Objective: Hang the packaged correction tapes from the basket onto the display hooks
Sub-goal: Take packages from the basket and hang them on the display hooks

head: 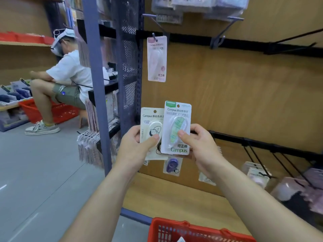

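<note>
As left hand (137,145) grips cream packet (148,119), right hand (200,143) green packet (175,131), wooden backboard (244,95), floor (43,172).

A wooden display wall (244,95) fills the view from 12 to 4 o'clock. From a hook (153,36) on its upper rail (244,44), at 12 o'clock, hangs one pink packaged correction tape (157,60). Just below centre, a purple correction tape pack (172,165) hangs low on the wall. At 4 o'clock the lower rail (258,143) has long hooks (256,159) carrying clear packets (256,172). Below runs a wooden base shelf (174,198). A red basket (174,227) sits before it at 6 o'clock, and grey floor (43,180) lies at 8 o'clock.
</note>
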The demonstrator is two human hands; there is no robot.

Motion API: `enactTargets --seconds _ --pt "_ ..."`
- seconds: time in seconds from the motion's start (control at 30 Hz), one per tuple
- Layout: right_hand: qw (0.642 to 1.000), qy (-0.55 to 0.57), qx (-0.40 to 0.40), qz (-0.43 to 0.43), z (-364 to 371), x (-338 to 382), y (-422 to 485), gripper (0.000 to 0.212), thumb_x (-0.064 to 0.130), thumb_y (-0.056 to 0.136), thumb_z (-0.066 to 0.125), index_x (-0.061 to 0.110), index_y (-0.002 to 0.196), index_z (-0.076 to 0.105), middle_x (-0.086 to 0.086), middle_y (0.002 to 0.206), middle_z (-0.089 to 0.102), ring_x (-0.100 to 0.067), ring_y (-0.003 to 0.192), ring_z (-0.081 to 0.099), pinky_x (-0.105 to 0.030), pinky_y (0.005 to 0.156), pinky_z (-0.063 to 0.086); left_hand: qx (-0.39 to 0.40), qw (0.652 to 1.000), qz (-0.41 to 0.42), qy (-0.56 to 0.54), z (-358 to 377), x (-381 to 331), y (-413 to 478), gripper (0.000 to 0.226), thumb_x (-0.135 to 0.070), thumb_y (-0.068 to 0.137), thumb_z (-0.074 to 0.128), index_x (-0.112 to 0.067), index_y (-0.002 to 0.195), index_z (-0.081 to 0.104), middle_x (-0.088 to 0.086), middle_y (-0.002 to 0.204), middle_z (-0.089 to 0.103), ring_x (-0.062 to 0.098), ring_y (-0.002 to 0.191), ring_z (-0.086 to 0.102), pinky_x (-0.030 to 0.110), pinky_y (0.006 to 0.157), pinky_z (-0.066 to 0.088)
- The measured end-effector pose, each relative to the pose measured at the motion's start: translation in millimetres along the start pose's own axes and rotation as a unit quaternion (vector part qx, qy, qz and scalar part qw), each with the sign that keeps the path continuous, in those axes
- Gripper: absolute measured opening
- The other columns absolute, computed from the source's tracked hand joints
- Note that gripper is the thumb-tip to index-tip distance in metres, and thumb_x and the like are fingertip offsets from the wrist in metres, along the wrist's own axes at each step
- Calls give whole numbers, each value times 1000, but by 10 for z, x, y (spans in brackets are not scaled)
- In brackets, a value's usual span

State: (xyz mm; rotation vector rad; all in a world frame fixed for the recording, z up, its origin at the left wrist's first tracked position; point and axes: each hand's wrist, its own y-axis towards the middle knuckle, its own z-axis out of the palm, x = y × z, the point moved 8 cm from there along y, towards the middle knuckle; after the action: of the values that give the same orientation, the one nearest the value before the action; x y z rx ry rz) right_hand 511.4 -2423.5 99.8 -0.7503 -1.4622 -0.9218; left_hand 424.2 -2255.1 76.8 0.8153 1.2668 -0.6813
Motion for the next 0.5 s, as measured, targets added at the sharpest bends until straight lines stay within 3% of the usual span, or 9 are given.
enactTargets --seconds 0.23,0.5 --pt "996 -47 -55 51 -665 -505 -558 19 23 99 66 15 115 58 -1 100 79 -21 94 77 -52 90 59 73 993 -63 74 569 402 -370 32 -11 86 80 -18 114 66 -5 99 79 14 92 76 35 81 60" --pt "980 -79 -108 149 -1572 -1275 -1302 18 30 98 67 19 110 59 1 103 78 -19 97 75 -55 92 58 186 959 -125 175 1379 1005 -905 33 -6 84 81 -15 110 65 -2 100 79 12 88 76 34 77 62"
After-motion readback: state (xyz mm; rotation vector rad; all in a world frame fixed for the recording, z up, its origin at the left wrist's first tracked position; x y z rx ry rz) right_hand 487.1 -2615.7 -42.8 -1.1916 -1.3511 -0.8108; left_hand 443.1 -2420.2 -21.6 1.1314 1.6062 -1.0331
